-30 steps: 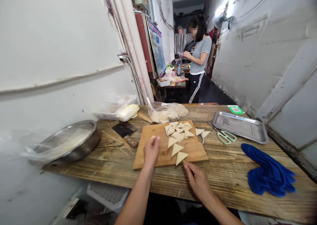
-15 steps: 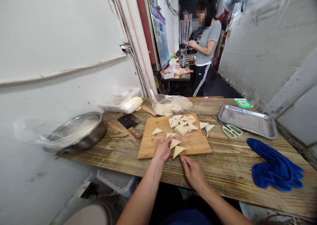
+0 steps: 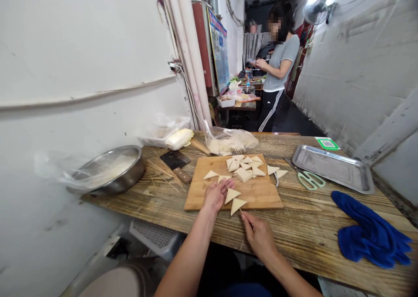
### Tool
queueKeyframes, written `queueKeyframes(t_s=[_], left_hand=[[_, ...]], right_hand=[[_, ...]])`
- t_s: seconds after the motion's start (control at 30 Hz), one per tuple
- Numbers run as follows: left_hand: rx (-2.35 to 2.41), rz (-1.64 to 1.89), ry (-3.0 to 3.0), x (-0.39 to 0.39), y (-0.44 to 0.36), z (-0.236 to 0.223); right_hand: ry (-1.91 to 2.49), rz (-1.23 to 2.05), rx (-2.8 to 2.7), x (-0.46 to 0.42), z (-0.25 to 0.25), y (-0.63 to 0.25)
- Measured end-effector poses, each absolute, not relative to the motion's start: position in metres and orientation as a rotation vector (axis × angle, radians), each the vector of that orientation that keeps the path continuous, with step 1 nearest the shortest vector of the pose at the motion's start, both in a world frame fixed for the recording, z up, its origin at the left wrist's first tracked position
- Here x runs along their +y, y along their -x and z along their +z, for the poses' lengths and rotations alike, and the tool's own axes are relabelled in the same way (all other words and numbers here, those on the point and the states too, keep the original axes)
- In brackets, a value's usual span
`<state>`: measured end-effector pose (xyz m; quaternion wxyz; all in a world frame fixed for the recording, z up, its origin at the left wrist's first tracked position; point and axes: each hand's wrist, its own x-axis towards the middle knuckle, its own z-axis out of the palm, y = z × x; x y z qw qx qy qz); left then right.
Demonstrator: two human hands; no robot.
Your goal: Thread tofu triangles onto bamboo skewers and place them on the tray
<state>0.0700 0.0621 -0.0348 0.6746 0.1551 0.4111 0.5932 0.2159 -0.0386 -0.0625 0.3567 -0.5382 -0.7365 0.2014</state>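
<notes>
My right hand (image 3: pixel 260 236) pinches the near end of a thin wooden skewer (image 3: pixel 241 210) just past the front edge of the cutting board (image 3: pixel 197 197). Pale tofu triangles sit on the skewer, among them a near triangle (image 3: pixel 237 206) and a middle triangle (image 3: pixel 232 195). Further along, my left hand (image 3: pixel 214 197) has its fingers closed around a far tofu triangle (image 3: pixel 224 178), partly hidden by them. A single tofu triangle (image 3: pixel 210 174) lies left on the board. Several more tofu pieces (image 3: pixel 243 174) are piled toward the back right.
A cleaver (image 3: pixel 175 160) and loose skewers (image 3: pixel 160 168) lie left, beside a steel basin (image 3: pixel 130 175). Scissors (image 3: pixel 311 180), a metal tray (image 3: pixel 339 168) and a blue glove (image 3: pixel 362 231) are right. Behind the board are a plastic bag (image 3: pixel 231 142) and a cabbage (image 3: pixel 179 139). A person (image 3: pixel 281 62) stands beyond.
The view has shifted, so the scene sits slightly lower and further right. Both hands keep hold along the skewer, and my left fingers have spread a little around the far triangle.
</notes>
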Motion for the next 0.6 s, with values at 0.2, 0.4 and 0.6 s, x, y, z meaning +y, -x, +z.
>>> queueKeyframes(t_s=[0.2,0.4,0.6], left_hand=[[0.939,1.276,-0.387,0.054,-0.070,-0.027],[0.879,1.111,-0.553,0.025,-0.087,-0.023],[0.932,1.162,-0.556,0.020,-0.098,-0.027]], right_hand=[[1.400,0.532,-1.852,-0.038,-0.065,-0.216],[1.372,0.516,-1.758,-0.035,-0.069,-0.215],[1.354,0.521,-1.774,-0.037,-0.067,-0.216]])
